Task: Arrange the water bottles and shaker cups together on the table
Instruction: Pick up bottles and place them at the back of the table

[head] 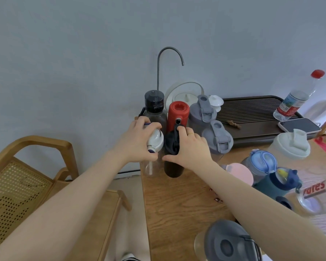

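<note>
Crowding table edge (177,204): bottles; chair (26,176) beside

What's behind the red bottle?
Behind the red bottle stands a white round kettle, and a curved grey tap rises above it. The kettle's lower part is hidden by the bottles in front.

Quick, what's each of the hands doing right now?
Left hand: closed around the white-lidded clear bottle.
Right hand: closed on the black bottle, one finger on its lid.
</note>
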A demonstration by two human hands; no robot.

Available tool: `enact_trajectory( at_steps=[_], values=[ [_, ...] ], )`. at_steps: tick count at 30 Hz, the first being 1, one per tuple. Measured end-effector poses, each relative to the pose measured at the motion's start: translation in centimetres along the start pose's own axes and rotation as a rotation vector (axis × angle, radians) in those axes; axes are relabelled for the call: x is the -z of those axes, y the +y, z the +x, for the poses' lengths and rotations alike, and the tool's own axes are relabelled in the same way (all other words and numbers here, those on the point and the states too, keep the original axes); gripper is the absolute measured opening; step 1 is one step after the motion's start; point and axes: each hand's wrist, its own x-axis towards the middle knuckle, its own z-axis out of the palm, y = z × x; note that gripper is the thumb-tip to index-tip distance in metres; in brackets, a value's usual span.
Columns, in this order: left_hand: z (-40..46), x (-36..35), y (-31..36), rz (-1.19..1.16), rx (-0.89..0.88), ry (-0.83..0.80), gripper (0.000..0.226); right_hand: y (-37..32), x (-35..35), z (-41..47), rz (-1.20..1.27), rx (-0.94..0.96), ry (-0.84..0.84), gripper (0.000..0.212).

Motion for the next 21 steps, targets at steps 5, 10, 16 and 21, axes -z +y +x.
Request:
enact_trajectory(
  at_steps=[5, 10, 16, 21],
  values=[
    [0.1, -0.2, 0.2, 0.021, -0.014, 0.014, 0.078, 0.2, -0.2, -0.1, -0.076, 0.015, 0.036, 0.083],
    [0.4, -0.5, 0.8, 0.034, -0.031, -0.005, 0.078, 0.7, -0.2, -0.4, -0.18, -0.007, 0.117, 0.078],
    [0.6, -0.8, 1.2, 0.026, -0.027, -0.009, 0.079, 1.1, -0.3, -0.8, -0.223, 0.04, 0.207, 0.083],
    [0.5, -0.4, 1.2, 0.047, -0.03, -0.037, 0.081, 1.5, -0.5, -1.3, -0.222, 0.071, 0.188, 0.09]
  ],
)
